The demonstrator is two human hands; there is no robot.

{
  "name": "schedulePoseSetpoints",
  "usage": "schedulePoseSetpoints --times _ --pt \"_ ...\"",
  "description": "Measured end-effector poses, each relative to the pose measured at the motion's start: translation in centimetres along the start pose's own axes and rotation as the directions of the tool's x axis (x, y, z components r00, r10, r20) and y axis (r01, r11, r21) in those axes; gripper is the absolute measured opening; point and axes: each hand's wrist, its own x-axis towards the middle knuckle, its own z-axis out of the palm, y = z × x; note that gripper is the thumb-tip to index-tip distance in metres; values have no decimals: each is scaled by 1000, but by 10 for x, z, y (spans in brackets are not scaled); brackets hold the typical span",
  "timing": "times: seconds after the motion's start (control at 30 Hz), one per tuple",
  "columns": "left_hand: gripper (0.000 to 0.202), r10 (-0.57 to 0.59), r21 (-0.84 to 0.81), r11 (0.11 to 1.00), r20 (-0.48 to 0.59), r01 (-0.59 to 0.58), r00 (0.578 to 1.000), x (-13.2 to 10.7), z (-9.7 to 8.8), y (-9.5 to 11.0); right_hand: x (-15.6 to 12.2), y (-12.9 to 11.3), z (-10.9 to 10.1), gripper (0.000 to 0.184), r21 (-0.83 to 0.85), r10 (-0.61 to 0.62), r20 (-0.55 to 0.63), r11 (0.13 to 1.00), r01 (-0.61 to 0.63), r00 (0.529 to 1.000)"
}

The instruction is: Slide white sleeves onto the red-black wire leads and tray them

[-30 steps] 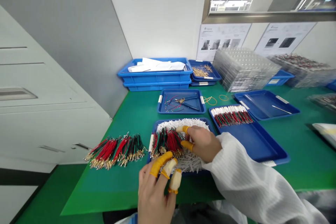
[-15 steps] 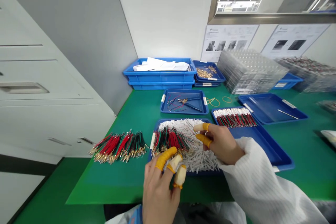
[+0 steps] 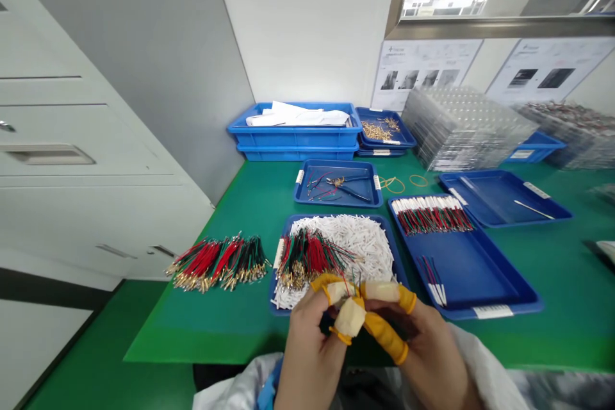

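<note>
Left hand [image 3: 305, 359] and right hand [image 3: 423, 352] pinched a small wire bunch [image 3: 355, 283] between cotted fingertips, over the near rim of the blue tray [image 3: 336, 216], keeping the strands gathered.

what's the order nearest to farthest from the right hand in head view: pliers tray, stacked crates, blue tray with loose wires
Right hand:
1. Blue tray with loose wires, ahead, right
2. Pliers tray, farther ahead, left
3. Stacked crates, back wall, left
</note>
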Motion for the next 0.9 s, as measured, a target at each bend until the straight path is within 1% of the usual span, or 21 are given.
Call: schedulePoseSetpoints --times 0.07,0.13,0.2,0.27,0.33,0.4,0.43,0.47,0.53,0.6,0.63,0.7,0.8,0.83,0.9 --pt "7 11 56 998 68 -14 998 1 -3 4 2 -5 -8 14 -51 -21 49 998 24 999" --pt "12 20 117 993 136 -36 991 -1 -5 5 7 -10 -14 8 -66 -49 75 996 54 996" --pt "18 21 156 987 169 -48 985 -3 -6 5 12 -13 -17 2 -46 -50 90 997 54 995" --pt "20 12 164 985 189 -44 982 -6 -5 3 12 -13 -15 8 19 -12 72 1000 10 997" --pt "17 -12 132 991 240 -20 971 -9 -2 2 9 -10 -11 9 114 32 12 993 -33 999" --pt "10 -34 58 998 277 19 960 -12 2 2 4 -6 -8 9 207 45 -41 978 -36 998" --pt "9 -44 16 999 274 41 961 -13 4 3 1 -4 -7 10 237 37 -58 971 -22 998" --pt "12 -49 -25 998 266 58 963 -14 6 3 -1 -1 -7 13 259 15 -75 966 5 997" --pt "21 -44 -92 993 243 69 969 -16 9 2 -3 3 -9 24 288 -46 -110 955 76 993" --pt "22 -41 -132 988 258 78 965 -15 11 -1 -2 7 -13 33 308 -92 -141 942 132 986" --pt "22 -38 -145 986 284 82 958 -15 11 -3 -1 9 -14 32 318 -91 -141 939 132 986" --pt "19 -25 -149 985 341 81 940 -14 10 -7 2 9 -17 25 343 -30 -90 937 60 995" --pt "17 31 -103 995 399 11 917 -13 7 -9 4 6 -20 14 372 83 57 923 -98 995" --pt "17 45 -85 996 400 -12 915 -13 7 -8 4 3 -20 14 351 88 95 929 -116 992" --pt "17 62 -66 997 390 -40 919 -13 6 -6 1 -2 -20 11 260 39 129 963 -71 991"
